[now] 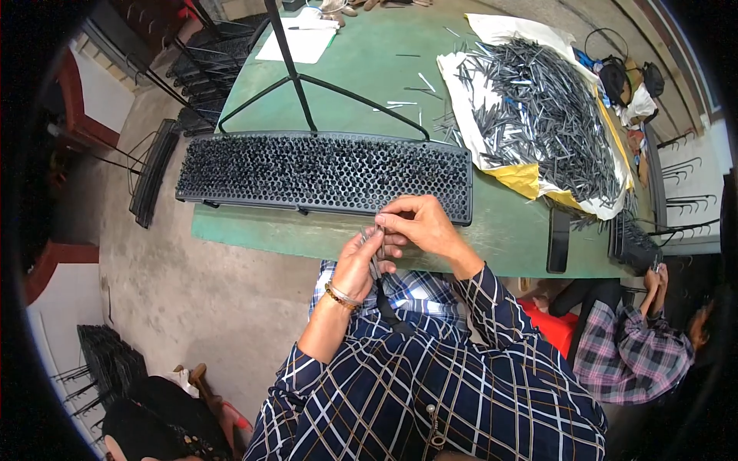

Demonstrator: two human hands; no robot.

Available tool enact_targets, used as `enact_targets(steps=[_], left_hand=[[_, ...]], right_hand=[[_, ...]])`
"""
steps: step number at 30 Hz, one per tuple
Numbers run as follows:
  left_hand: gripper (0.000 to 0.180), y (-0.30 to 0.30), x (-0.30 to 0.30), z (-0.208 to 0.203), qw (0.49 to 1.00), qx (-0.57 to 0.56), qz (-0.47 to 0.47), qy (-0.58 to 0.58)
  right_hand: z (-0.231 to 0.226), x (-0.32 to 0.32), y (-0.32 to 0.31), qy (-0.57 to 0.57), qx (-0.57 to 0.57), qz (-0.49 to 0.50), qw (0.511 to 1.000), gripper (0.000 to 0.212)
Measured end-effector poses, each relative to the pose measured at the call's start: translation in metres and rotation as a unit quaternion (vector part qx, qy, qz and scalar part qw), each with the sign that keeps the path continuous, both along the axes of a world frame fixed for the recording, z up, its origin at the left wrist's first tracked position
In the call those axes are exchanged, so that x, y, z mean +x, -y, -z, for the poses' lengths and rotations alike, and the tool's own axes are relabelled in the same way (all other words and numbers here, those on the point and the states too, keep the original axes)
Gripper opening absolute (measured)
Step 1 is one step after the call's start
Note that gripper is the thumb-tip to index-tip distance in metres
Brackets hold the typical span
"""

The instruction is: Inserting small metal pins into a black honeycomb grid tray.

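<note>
In the head view, we see the left hand (361,265) just below the centre, its fingers curled closed around a few thin grey strips (375,266), whose long axis runs roughly from 11 to 5 o'clock. The right hand (427,228) comes in from 4 o'clock, thumb and forefinger brought together in a pinch at the strips' upper ends; whether one is caught between those fingertips, we cannot tell. Just beyond both hands, toward 11 o'clock, lies a black perforated block (459,201) on the green table (269,240), its long axis near 9 to 3 o'clock, dark tufts crowding its 9 o'clock end and holes showing more plainly toward 3. A black rod frame (309,107) behind it points toward 12. At 2 o'clock we see a heap of loose strips (546,115) on white-and-yellow sacking (519,175). Any lettering on that sacking is too small for us to read.
</note>
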State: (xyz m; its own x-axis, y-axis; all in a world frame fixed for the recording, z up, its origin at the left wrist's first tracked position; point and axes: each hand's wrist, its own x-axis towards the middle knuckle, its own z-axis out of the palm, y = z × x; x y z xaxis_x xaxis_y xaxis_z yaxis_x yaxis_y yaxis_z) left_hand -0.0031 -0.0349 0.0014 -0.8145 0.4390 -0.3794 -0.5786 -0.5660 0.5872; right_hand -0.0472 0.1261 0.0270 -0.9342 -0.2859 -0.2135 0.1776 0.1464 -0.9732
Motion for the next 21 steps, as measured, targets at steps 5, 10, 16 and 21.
enact_targets(steps=[5,10,16,21], left_hand=[[0.026,0.000,0.001,-0.001,0.999,-0.040,0.004,0.004],[0.027,0.000,0.003,0.004,0.999,-0.051,0.007,0.010],[0.027,-0.001,0.004,0.003,0.998,-0.057,0.018,0.016],[0.026,0.000,0.005,0.003,0.998,-0.060,0.019,0.018]], right_hand=[[-0.006,0.000,-0.002,-0.051,0.004,0.085,0.995,0.014],[-0.019,-0.015,-0.003,-0.277,0.111,0.193,0.935,0.014],[0.006,-0.028,-0.001,-0.390,0.153,0.177,0.891,0.012],[0.011,-0.026,0.002,-0.466,0.250,0.128,0.839,0.013]])
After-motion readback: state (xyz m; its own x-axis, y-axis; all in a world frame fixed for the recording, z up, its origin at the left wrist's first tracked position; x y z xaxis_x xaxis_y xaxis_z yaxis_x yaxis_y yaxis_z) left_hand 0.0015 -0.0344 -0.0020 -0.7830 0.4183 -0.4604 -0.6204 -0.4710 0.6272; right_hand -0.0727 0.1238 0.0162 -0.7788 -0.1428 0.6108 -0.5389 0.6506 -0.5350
